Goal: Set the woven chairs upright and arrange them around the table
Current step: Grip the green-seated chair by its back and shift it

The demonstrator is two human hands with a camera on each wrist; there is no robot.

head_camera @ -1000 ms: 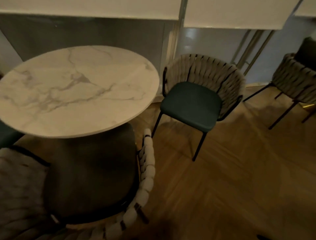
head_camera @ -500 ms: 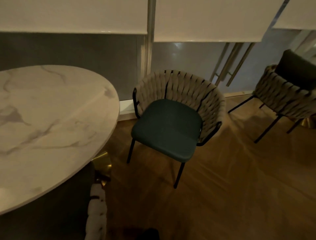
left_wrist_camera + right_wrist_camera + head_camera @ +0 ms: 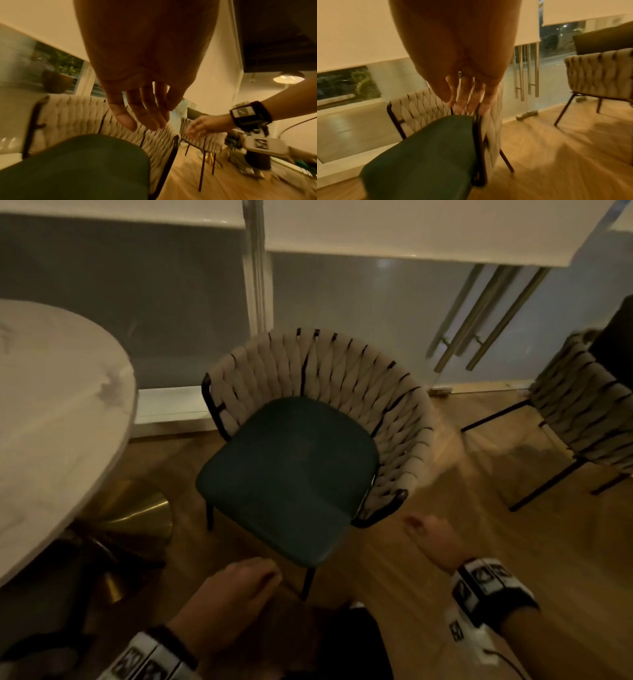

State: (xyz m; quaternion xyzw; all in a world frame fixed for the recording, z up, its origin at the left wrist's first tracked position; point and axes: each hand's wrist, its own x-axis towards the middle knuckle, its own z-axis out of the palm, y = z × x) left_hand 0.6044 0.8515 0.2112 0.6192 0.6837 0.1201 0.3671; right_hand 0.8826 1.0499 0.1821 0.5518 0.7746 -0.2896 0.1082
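A woven chair (image 3: pixel 301 446) with a beige braided back and a dark green seat stands upright in the middle of the head view, to the right of the round marble table (image 3: pixel 58 419). My left hand (image 3: pixel 239 580) hovers just in front of the seat's front edge, fingers straight and empty. My right hand (image 3: pixel 431 535) reaches toward the chair's right arm end, fingers extended, not touching it. The left wrist view has the left hand (image 3: pixel 142 119) above the green seat (image 3: pixel 77 166). In the right wrist view the right hand (image 3: pixel 467 100) hangs over the chair's arm (image 3: pixel 491 121).
A second woven chair (image 3: pixel 582 405) stands upright at the right edge. The table's gold pedestal base (image 3: pixel 133 515) sits left of the near chair. Glass panes and a door with metal handles (image 3: pixel 479 320) close off the back. Wooden floor (image 3: pixel 479 542) lies open to the right.
The view has swung right and moved closer to the green-seated chair. Both hands have come into view, reaching toward it. The near chair at the bottom left has left the view.
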